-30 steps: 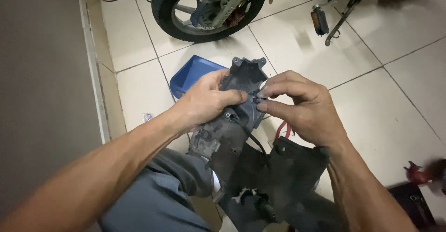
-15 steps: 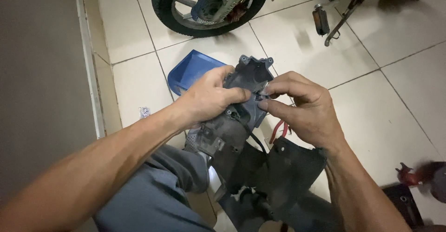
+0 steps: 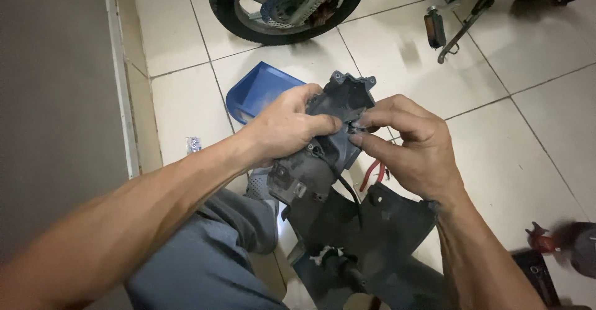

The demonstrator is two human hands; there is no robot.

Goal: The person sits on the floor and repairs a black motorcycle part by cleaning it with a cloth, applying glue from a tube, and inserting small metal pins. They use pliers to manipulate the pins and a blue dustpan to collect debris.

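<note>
Arms: both bare to past the elbow, no sleeves in view
Left hand (image 3: pixel 282 127): bare, no glove, no ring
Right hand (image 3: pixel 416 148): bare, no glove
Trousers (image 3: pixel 205 266): grey-blue cloth, creased at the knee

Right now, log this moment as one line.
left hand: holds dark grey plastic housing | right hand: pinches its small clip | behind: blue plastic tray

A single small packet (image 3: pixel 194 144) lies on the pale floor tiles, well to the left of where the hands grip and a little lower, close to the wall edge. It looks crumpled, whitish with blue marks; its kind cannot be told
</note>
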